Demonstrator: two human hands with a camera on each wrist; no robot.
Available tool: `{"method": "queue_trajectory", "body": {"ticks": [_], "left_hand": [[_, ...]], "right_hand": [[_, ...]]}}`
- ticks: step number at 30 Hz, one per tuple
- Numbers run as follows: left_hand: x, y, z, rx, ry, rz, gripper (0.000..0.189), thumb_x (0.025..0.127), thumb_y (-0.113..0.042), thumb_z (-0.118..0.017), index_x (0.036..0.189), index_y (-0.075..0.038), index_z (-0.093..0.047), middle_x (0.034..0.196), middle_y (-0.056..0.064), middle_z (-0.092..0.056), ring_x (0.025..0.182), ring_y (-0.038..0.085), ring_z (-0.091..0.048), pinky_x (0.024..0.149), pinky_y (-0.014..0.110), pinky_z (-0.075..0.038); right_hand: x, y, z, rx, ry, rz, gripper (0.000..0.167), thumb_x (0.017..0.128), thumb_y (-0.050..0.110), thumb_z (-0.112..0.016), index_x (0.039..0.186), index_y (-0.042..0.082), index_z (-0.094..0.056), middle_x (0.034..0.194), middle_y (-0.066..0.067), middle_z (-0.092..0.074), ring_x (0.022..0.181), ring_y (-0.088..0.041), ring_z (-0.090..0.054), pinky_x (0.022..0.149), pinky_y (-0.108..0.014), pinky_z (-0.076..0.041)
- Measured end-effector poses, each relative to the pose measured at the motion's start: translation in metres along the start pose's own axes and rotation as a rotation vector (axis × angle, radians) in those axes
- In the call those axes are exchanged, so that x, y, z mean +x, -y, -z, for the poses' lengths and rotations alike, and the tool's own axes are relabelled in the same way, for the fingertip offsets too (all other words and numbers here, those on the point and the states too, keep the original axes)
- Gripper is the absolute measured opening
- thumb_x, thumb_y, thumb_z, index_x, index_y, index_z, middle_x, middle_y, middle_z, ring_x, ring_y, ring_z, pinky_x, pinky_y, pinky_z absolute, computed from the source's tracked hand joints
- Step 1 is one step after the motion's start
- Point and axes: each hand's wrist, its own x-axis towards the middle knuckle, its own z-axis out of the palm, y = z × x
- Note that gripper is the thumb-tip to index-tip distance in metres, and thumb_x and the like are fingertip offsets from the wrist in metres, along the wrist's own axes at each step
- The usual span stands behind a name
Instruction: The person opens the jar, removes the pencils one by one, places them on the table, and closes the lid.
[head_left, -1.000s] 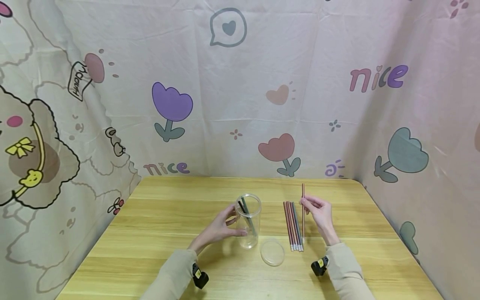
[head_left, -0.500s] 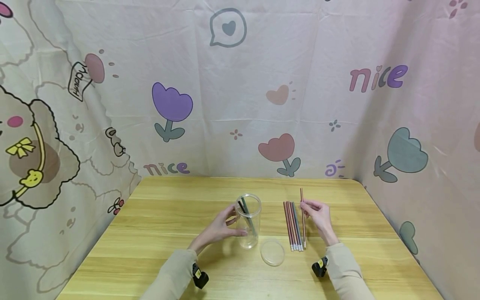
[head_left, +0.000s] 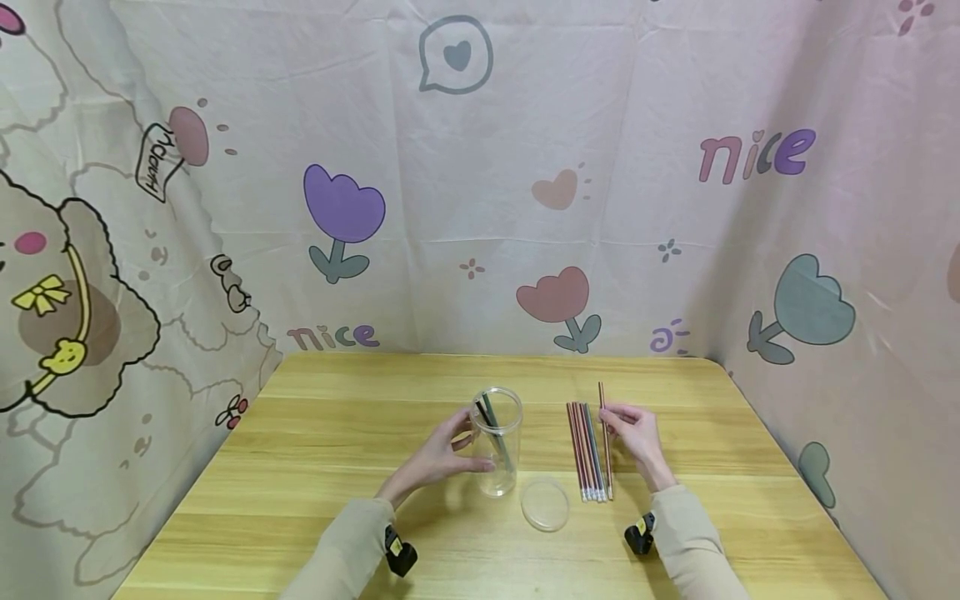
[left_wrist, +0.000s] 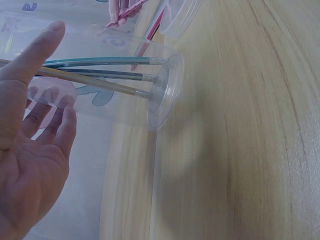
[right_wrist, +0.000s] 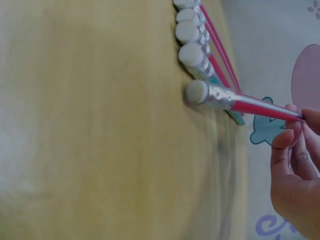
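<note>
My left hand [head_left: 435, 458] grips a clear plastic jar [head_left: 512, 479] standing upright and uncapped on the table, thumb on one side and fingers on the other. Inside it lean a few pencils; the left wrist view shows a teal pencil [left_wrist: 105, 61], a dark one and a yellowish one [left_wrist: 107, 84], eraser ends at the jar's bottom. With thumb and fingertips, my right hand [head_left: 637, 432] pinches a red pencil [head_left: 608, 467] near its far end. In the right wrist view its white eraser [right_wrist: 196, 92] is low, beside the row of pencils [head_left: 583, 450]; whether it touches the table I cannot tell.
A round clear lid [head_left: 545, 505] lies flat between jar and pencil row. The pencils in the row, mostly red with a bluish one at the right, lie parallel, erasers toward me. A patterned curtain [head_left: 450, 208] hangs behind the wooden table [head_left: 300, 467].
My right hand has lowered the red pencil and shifted it slightly left and toward me, bringing its eraser end level with the row. The left hand and jar have stayed put.
</note>
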Motion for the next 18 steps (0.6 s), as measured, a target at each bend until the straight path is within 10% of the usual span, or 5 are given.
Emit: {"method": "queue_trajectory", "body": {"ticks": [18], "left_hand": [[-0.0003,-0.0011,0.0003,0.015,0.009,0.016,0.084,0.08,-0.015,-0.085,0.15,-0.007,-0.039,0.145,0.02,-0.052,0.138,0.044,-0.048,0.118,0.054,-0.042]], "right_hand": [[0.0065,-0.0029,0.0041,-0.053,0.114,-0.084,0.044,0.091,-0.004,-0.064,0.132,-0.017,-0.052,0.083,-0.001,-0.068,0.063,-0.007,-0.056,0.055,-0.017,-0.053]]}}
